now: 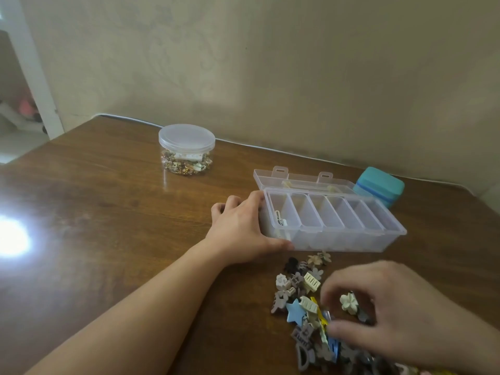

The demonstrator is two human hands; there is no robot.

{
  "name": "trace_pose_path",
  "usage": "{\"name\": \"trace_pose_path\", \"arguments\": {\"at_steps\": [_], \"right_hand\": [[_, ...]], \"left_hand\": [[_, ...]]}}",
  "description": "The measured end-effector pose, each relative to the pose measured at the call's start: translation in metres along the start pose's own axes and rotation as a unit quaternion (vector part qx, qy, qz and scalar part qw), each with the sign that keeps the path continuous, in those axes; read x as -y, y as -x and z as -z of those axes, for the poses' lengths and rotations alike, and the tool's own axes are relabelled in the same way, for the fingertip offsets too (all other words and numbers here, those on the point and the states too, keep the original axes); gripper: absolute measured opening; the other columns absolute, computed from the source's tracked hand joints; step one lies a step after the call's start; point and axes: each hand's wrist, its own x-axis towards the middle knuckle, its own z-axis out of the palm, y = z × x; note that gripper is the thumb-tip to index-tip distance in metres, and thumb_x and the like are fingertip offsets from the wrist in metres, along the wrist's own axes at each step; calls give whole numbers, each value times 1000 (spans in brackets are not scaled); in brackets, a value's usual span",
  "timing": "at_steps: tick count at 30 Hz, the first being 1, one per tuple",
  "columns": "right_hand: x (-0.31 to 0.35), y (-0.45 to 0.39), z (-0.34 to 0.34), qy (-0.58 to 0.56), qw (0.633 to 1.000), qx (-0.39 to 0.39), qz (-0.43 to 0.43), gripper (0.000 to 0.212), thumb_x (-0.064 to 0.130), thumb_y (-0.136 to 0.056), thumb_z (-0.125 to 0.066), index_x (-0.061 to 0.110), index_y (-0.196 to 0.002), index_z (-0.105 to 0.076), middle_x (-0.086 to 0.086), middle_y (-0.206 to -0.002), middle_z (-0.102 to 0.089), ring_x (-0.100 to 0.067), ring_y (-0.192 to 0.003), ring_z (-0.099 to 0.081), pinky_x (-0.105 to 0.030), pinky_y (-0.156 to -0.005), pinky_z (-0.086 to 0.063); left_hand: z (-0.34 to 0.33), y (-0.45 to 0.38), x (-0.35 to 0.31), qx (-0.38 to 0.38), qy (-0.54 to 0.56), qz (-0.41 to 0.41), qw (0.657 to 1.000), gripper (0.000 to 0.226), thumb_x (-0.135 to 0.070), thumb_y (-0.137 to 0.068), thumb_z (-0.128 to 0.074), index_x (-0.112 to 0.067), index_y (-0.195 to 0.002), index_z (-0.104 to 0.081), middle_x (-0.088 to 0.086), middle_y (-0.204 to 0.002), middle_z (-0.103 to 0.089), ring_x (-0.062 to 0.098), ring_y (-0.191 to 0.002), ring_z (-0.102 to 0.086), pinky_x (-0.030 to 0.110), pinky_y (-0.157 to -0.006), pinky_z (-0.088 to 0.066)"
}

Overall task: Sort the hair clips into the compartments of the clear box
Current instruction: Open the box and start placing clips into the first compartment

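At mid-frame the left hand [240,231] grips the left end of the clear box [332,220], thumb along its front wall; the lid lies open behind. One pale clip [280,221] sits in the leftmost compartment. Lower right, the blurred right hand [392,307] curls over the clip pile [305,307], apparently pinching a cream flower clip [349,303]. A lidded jar [186,148] stands upper left on the table [108,212].

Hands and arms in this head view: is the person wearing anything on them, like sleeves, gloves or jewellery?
Nothing that shows. The left hand and its forearm are bare up to the frame's edge: no sleeve, glove, watch or bracelet. The right hand is bare too, with no glove or ring visible, though it is a little blurred and its wrist runs out of frame.
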Motion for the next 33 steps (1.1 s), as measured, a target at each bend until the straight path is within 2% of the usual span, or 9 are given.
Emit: {"name": "trace_pose_path", "arguments": {"at_steps": [2,8,12,14,18,23,28,31,33], "right_hand": [[2,4,-11,21,1000,-6,-13,36,74,-70,-57,47,-94,-52,34,-102,-56,10,-87,-53,-11,-68,-40],[5,1,-25,30,997,-28,-63,16,54,-81,-58,43,-85,-46,21,-96,-59,3,-77,-53,-12,-63,-39],[1,5,-26,3,994,-59,-92,13,42,-81,-63,41,-83,-50,36,-96,-55,1,-79,-55,-15,-58,-42],[-2,8,-20,-48,990,-73,-112,14,37,-79,-70,40,-79,-56,44,-85,-53,-2,-67,-55,-17,-52,-40],[-4,-8,3,-192,961,-169,-109,15,24,-76,-78,31,-74,-65,20,-74,-65,-3,-54,-56,-14,-47,-44],[-1,-69,8,-205,938,-262,-94,13,24,-79,-75,30,-80,-64,13,-82,-66,10,-70,-56,-11,-58,-39],[-2,-76,-2,-138,956,-247,-75,9,31,-85,-68,37,-86,-63,19,-88,-65,14,-78,-54,-10,-58,-39],[1,-45,1,-133,967,-214,-40,15,27,-83,-66,41,-82,-60,29,-76,-63,-5,-59,-57,-15,-46,-44],[1,-26,-1,-119,981,-147,-44,17,27,-79,-70,40,-73,-62,38,-76,-60,-6,-55,-57,-13,-46,-43]], "left_hand": [[0,0,0,1,-1,2,1000,99,-82,-57,-64,-41,-138,-24,-11,-142,-44,16,-135,-28,48,-112,-12],[0,0,-2,4,-5,7,1000,101,-83,-57,-64,-40,-140,-24,-11,-143,-43,17,-136,-27,49,-113,-11],[0,0,-2,7,-4,7,1000,101,-83,-57,-64,-40,-140,-24,-10,-144,-43,16,-136,-26,49,-114,-11],[0,0,-2,10,-3,5,1000,101,-83,-57,-63,-41,-140,-23,-11,-143,-43,16,-136,-26,48,-113,-10],[1,0,-1,6,-5,3,1000,102,-84,-56,-63,-40,-140,-24,-10,-143,-43,16,-136,-26,47,-112,-11],[-1,-2,-1,1,-9,4,1000,101,-84,-56,-62,-41,-139,-24,-11,-141,-45,16,-134,-27,46,-111,-13],[0,0,0,-3,-2,-8,1000,98,-83,-56,-61,-40,-137,-26,-11,-137,-47,16,-131,-30,44,-108,-15],[0,0,0,-1,-3,-3,1000,101,-83,-55,-62,-40,-138,-26,-11,-138,-46,16,-132,-29,46,-110,-14],[0,0,0,0,-2,-1,1000,100,-82,-56,-63,-40,-139,-25,-11,-140,-45,16,-133,-28,47,-111,-13]]}}
